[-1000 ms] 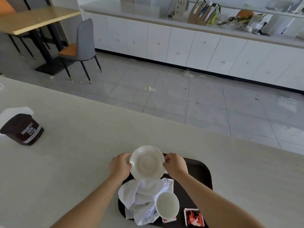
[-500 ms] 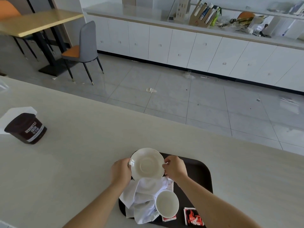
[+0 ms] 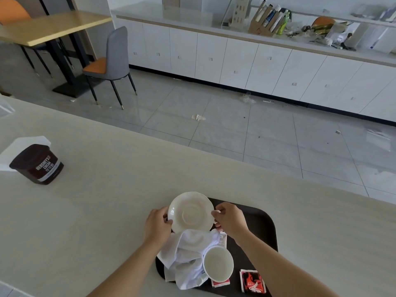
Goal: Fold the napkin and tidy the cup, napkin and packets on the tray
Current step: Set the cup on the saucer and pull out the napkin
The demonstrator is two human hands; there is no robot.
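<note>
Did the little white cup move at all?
No. The cup stays put on the tray, touching the napkin and partly covering the same packet.

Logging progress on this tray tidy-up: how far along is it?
Nothing looks finished. In hand: the left hand and right hand grip the saucer by its rim at the far end of the tray. Remaining: the napkin lies crumpled, unfolded; the cup sits beside it, off the saucer; the red packets lie loose by the near edge.
</note>
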